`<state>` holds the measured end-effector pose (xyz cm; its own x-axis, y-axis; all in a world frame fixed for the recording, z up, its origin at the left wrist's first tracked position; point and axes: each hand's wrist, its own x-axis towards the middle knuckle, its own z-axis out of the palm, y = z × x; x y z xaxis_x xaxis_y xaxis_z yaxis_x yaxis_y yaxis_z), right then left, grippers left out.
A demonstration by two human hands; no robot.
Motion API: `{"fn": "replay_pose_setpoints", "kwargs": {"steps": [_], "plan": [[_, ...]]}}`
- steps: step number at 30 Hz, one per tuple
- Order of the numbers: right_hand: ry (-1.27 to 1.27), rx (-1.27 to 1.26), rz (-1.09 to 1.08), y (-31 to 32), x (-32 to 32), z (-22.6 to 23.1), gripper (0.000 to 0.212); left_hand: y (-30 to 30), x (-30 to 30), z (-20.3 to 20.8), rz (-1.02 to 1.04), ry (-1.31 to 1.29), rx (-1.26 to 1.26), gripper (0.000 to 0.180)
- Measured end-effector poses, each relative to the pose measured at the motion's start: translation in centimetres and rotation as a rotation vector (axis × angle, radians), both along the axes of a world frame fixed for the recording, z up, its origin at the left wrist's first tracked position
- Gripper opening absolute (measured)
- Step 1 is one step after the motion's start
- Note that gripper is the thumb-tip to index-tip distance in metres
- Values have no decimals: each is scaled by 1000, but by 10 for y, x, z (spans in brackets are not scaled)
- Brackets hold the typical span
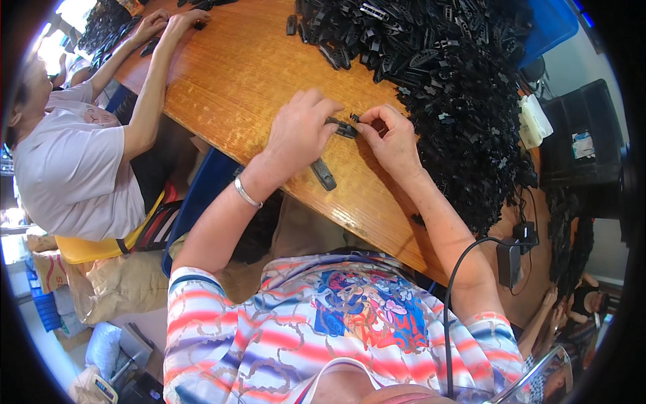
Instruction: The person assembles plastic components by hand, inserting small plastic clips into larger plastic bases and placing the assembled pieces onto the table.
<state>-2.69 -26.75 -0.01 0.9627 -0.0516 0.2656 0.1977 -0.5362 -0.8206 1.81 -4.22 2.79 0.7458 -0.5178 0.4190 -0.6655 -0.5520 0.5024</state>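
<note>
My left hand [301, 126] is over the wooden table [229, 81], its fingers slightly blurred, closed on a black oblong plastic part [346, 129]. Close beside it, my right hand [393, 141] pinches a small black plastic piece [354, 117] between thumb and forefinger at the end of that part. Whether the two pieces touch is too small to tell. Another long black plastic part [324, 174] lies below my left hand, near the table's front edge.
A big heap of black plastic parts [457, 101] covers the table's right side, with a blue bin [548, 30] behind it. At the left a co-worker [81, 155] handles black parts. A black cable [449, 303] runs past my right arm.
</note>
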Motion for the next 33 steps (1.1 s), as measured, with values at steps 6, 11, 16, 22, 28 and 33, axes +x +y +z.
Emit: {"fn": "replay_pose_setpoints", "kwargs": {"steps": [6, 11, 16, 22, 28, 33], "plan": [[-19, -17, 100, 14, 1, 7, 16, 13, 17, -19, -76, 137, 56, 28], [-86, -70, 183, 19, 14, 3, 14, 12, 16, -24, -70, 158, 30, 27], [-189, -214, 290, 13, 19, 6, 15, 13, 17, -26, -62, 183, 21, 24], [-83, -216, 325, 7, 16, 9, 12, 16, 14, -25, -85, 213, 24, 22], [440, -45, 229, 4, 27, 28, 22, 7, 16, -22, -42, 434, -14, 16], [394, -314, 244, 3, 34, 25, 28, 6, 20, -20, -61, 319, 19, 13]]}}
